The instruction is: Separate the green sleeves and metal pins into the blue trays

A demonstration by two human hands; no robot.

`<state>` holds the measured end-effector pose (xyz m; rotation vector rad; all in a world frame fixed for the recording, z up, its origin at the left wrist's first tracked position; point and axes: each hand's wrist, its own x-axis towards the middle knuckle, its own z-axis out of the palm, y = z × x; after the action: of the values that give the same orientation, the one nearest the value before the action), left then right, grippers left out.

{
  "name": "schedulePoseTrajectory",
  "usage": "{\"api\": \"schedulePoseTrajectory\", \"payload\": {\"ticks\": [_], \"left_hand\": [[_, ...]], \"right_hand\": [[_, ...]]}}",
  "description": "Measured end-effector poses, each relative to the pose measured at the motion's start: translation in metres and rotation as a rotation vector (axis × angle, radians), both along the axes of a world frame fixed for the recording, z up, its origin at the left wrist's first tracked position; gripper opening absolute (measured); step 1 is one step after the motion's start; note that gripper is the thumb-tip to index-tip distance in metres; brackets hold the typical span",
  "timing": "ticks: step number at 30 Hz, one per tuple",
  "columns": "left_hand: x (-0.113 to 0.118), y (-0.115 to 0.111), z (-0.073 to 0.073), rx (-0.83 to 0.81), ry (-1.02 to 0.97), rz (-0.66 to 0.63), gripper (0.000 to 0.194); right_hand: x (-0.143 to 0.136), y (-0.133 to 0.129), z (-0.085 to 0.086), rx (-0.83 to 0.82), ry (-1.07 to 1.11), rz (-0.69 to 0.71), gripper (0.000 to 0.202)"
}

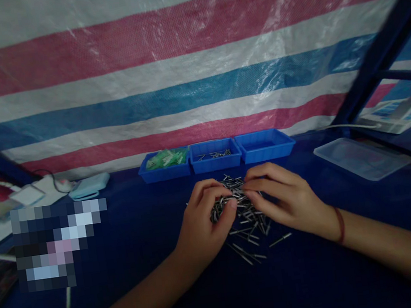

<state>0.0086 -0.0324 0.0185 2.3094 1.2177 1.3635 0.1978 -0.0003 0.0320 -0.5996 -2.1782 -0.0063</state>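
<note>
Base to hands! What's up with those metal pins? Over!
Left hand, right hand: both at rivet-like metal pins, grip unclear. Pins heaped, some strays nearer the person. Nothing visibly in the way; blue trays behind.

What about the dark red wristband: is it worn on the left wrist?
No, the dark red wristband circles the right wrist.

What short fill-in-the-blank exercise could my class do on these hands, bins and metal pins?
1. Beyond the pile of rivet-like pins stands a row of ____ blue bins.
2. The green packets lie in the bin farthest to the ____.
3. Unlike the left hand, the ____ one wears a dark red wristband.

Missing words: three; left; right.
</note>
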Motion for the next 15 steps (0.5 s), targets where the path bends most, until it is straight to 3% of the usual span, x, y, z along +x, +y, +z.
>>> {"api": "schedulePoseTrajectory", "payload": {"ticks": [4,8,11,15], "left_hand": [[-0.005,0.006,-0.002,-0.02,0.023,0.017,0.013],[-0.015,0.014,-0.004,0.044,0.185,0.033,0.011],[-0.023,0.021,-0.005,0.081,0.304,0.075,0.015],[-0.027,0.026,-0.007,0.016,0.385,0.06,0.02]], "right_hand": [[-0.009,0.045,0.013,0.125,0.004,-0.198,0.018],[-0.022,0.084,0.018,0.22,-0.268,-0.433,0.03],[-0.023,0.083,0.013,0.214,-0.336,-0.462,0.031],[-0.011,0.047,0.001,0.095,-0.357,-0.378,0.03]]}}
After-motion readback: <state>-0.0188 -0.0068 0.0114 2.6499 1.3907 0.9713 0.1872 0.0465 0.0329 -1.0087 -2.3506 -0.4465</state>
